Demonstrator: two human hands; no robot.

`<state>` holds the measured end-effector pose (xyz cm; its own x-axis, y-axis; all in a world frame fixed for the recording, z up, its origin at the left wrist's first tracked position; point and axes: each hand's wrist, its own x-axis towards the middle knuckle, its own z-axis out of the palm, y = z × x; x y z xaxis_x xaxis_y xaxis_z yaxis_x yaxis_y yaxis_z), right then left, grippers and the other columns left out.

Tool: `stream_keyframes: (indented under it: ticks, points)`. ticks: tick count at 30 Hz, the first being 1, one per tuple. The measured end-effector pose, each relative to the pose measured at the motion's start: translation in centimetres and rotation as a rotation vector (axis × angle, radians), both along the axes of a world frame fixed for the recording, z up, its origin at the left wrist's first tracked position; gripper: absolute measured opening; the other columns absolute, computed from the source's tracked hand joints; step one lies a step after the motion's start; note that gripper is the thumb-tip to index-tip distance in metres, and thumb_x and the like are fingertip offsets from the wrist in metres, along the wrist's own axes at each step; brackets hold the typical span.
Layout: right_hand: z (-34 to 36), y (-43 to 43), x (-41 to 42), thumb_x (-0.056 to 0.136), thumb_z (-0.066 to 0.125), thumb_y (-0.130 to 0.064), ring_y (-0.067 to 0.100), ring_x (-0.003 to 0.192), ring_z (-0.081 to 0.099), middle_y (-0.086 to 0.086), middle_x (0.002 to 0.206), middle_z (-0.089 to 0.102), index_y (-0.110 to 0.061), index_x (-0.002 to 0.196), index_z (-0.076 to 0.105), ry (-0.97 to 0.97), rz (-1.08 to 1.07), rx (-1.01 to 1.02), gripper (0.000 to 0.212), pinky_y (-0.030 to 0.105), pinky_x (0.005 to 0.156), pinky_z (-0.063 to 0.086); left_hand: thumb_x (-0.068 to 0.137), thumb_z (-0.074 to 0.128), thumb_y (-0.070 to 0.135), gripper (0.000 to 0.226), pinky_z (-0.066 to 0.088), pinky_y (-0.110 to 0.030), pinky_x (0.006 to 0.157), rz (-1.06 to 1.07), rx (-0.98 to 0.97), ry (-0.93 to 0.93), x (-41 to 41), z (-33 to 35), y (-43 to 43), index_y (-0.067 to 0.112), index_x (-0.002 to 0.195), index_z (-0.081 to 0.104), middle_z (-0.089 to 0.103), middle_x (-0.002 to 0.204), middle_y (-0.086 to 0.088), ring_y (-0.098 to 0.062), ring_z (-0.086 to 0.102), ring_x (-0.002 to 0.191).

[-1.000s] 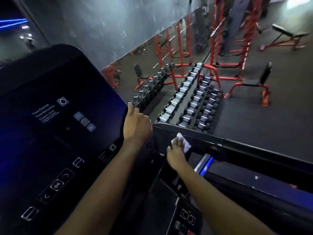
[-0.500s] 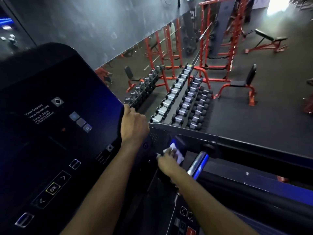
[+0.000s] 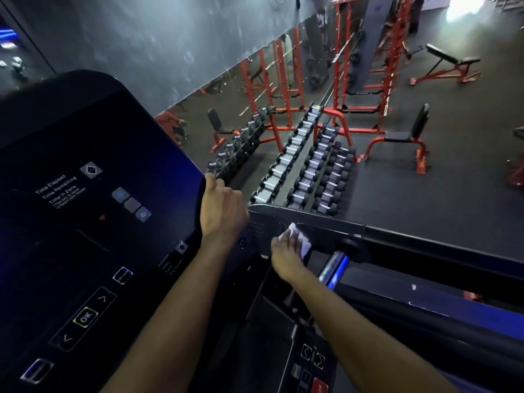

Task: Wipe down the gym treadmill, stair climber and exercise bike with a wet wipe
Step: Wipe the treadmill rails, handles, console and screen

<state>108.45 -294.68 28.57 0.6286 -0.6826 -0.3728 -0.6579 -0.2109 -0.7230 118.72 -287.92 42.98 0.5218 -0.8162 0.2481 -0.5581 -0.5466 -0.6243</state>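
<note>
We see a dark rubber gym floor [image 3: 425, 199] filling the right and centre of the frame. On it stand a dumbbell rack [image 3: 309, 165] at centre, red squat racks [image 3: 365, 80] above, and red-framed benches [image 3: 402, 140] to the right.

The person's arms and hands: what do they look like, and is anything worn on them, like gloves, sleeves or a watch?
Both forearms are bare all the way to the bottom edge of the picture, with no sleeve showing. The left hand and the right hand wear no gloves. No watch, band or ring can be made out on either wrist or on the fingers that show, though the dim bluish light hides fine detail.
</note>
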Motion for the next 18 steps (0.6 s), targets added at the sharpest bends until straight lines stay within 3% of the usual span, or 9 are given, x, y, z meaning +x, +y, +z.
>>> stream_keyframes:
  ticks: [4, 6, 9, 12, 18]
  points:
    - [0.1, -0.3, 0.8, 0.110, 0.014, -0.039, 0.031, 0.153, -0.024, 0.013, 0.165, -0.026, -0.012, 0.161, -0.010, -0.061, -0.191, 0.132, 0.062, 0.046, 0.123, -0.011, 0.098, 0.041, 0.039, 0.051, 0.029, -0.048, 0.109, 0.002, -0.009, -0.004, -0.1, 0.0, 0.0, 0.018, 0.054, 0.055, 0.059, 0.057, -0.004, -0.023, 0.058, 0.078]
    - [0.3, 0.2, 1.1, 0.109, 0.014, -0.049, 0.026, 0.154, -0.022, 0.009, 0.165, -0.027, -0.013, 0.160, -0.014, -0.058, -0.284, 0.210, 0.069, 0.044, 0.124, -0.008, 0.098, 0.042, 0.039, 0.051, 0.029, -0.048, 0.109, 0.002, -0.011, 0.001, -0.2, 0.0, 0.0, 0.018, 0.054, 0.055, 0.058, 0.058, -0.004, -0.023, 0.058, 0.077]
    - [0.1, -0.2, 1.0, 0.109, 0.015, -0.049, 0.023, 0.155, -0.017, 0.008, 0.168, -0.021, -0.012, 0.161, -0.009, -0.092, -0.373, 0.310, 0.069, 0.042, 0.124, -0.008, 0.098, 0.043, 0.039, 0.053, 0.029, -0.048, 0.109, -0.012, -0.022, -0.001, 0.0, 0.0, 0.1, 0.017, 0.050, 0.044, 0.055, 0.055, -0.004, -0.023, 0.057, 0.075]
    - [0.7, -1.5, 1.2, 0.109, 0.017, -0.047, 0.028, 0.157, -0.008, 0.015, 0.169, -0.009, -0.005, 0.161, -0.001, -0.194, -0.462, 0.423, 0.069, 0.043, 0.126, -0.005, 0.098, 0.043, 0.040, 0.052, 0.028, -0.048, 0.109, 0.002, -0.012, 0.011, -0.1, 0.0, -0.1, 0.017, 0.052, 0.049, 0.057, 0.057, -0.005, -0.023, 0.058, 0.078]
    - [0.5, 0.9, 3.0, 0.108, 0.018, -0.048, 0.021, 0.153, -0.023, 0.007, 0.166, -0.025, -0.009, 0.158, -0.017, -0.236, -0.185, 0.165, 0.072, 0.041, 0.123, -0.012, 0.097, 0.041, 0.043, 0.052, 0.027, -0.049, 0.110, 0.010, 0.003, 0.011, -0.3, 0.1, -0.1, 0.017, 0.054, 0.053, 0.060, 0.059, -0.005, -0.023, 0.059, 0.080]
